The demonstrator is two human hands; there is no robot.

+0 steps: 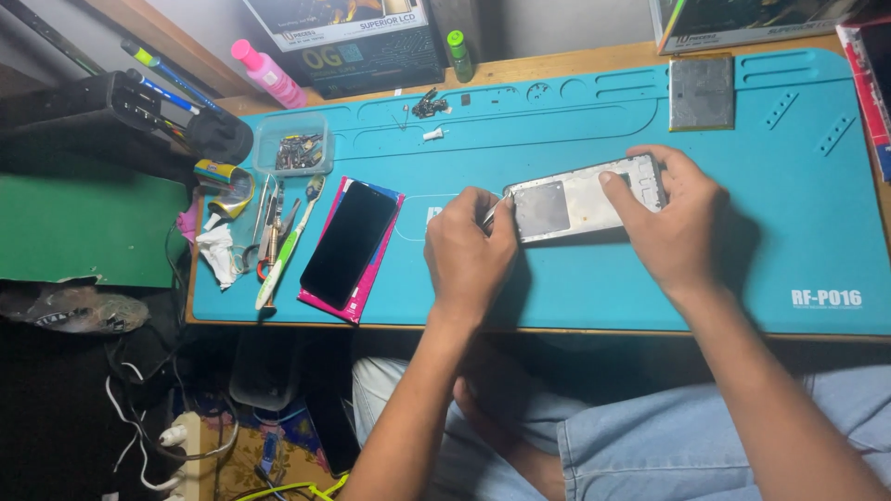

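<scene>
On the bench a blue mat [798,186] carries a black screen panel [349,243] on a pink sleeve [327,304], a clear tray [294,144] of small parts (screws, perhaps), a pink bottle [267,74] and crumpled tissue [221,254].

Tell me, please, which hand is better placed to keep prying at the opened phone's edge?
Probably the left hand: it holds a thin metal tool at the opened phone frame's end, while the right hand presses the frame down.
</scene>
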